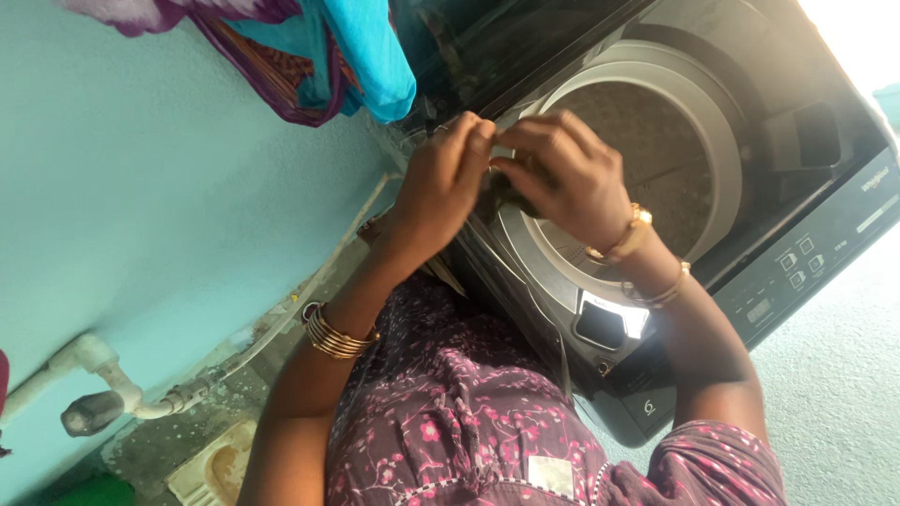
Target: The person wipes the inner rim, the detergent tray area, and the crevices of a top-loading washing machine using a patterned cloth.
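A small dark, limp piece of cloth (506,192), apparently light and soft, is pinched between the curled fingers of the left hand (441,187) and the right hand (562,178) over the rim of the grey top-loading washing machine (656,94); any edge could be gripped

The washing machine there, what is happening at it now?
A person stands at an open top-loading washing machine, both hands over the rim of its drum. The left hand and the right hand meet and together pinch a small dark thing; what it is cannot be told. Colourful clothes hang above, by the blue wall.
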